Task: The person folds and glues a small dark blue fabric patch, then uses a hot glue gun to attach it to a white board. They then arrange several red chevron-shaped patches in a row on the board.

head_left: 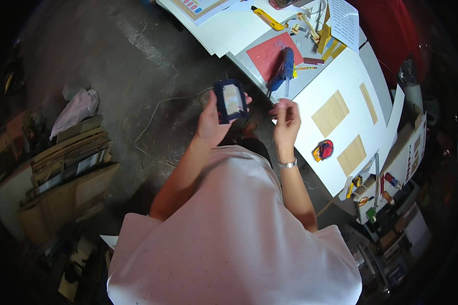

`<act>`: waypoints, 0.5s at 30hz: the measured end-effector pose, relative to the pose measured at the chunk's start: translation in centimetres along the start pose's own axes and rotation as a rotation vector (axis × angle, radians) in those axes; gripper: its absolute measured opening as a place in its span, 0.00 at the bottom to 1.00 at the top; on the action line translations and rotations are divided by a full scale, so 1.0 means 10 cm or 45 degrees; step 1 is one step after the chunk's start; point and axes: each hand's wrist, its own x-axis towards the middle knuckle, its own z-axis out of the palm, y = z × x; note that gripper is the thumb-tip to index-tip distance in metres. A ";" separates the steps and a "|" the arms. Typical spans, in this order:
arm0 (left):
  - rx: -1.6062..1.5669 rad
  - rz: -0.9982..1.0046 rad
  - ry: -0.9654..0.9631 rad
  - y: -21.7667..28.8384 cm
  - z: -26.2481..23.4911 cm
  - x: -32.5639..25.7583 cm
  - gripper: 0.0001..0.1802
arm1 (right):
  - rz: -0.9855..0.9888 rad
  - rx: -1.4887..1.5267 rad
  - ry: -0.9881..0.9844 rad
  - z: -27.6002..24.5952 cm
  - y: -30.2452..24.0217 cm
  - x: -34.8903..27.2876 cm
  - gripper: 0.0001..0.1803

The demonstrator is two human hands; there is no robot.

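Left hand (212, 122) holds a small dark-blue frame piece (231, 100) upright at centre frame, just off the table's (310, 94) near edge, over the floor. Fingers are clamped round its lower edge, thumb on the side. It has a pale tan panel set in the middle, so the insert looks already seated, prob glued.

Right hand (286, 122) is raised just right of it, not touching. Fingers are pinched together at the tips; can't tell if there's a scrap or glue string between them, too small.

Progress, judging by layout: blue glue gun (284, 70) lies parked on the table, nozzle toward the person, beside a red mat (266, 55), so the gluing pass seems done for this piece. Still unused: three tan slat panels (330, 113) lying flat on the white sheet (359, 81), right of centre. I'd guess mid-job, one unit built, more stock waiting.

Pkgs/labels/signs:
- Upper centre: white sheet w/ coloured border (198, 7), printed blocks, partly cut by frame edge.
- Upper right: white printed page (344, 20), dense text, standing at an angle.
- Right centre: small red/yellow round item (323, 150) on the sheet, kind unclear.
- Lower right: white box (409, 152) w/ small printed patches, tools poking out alongside.
- Left: stack of brown cardboard flats (76, 157); crumpled pinkish bag (76, 108) above it.
- Yellow utility knife (267, 19) at top.
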 end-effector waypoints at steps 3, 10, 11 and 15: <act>0.009 -0.024 -0.038 0.46 -0.12 0.03 0.40 | -0.102 -0.480 0.462 -0.07 0.49 0.32 0.17; 0.224 -0.053 -0.092 1.01 -0.16 0.11 0.40 | -0.311 -0.751 0.231 0.13 1.31 1.06 0.43; 0.223 -0.055 -0.101 1.03 -0.16 0.11 0.40 | -0.308 -0.743 0.239 0.18 1.33 1.18 0.40; 0.226 -0.077 -0.070 1.04 -0.15 0.14 0.40 | 0.111 -0.255 0.322 0.24 1.21 1.26 0.28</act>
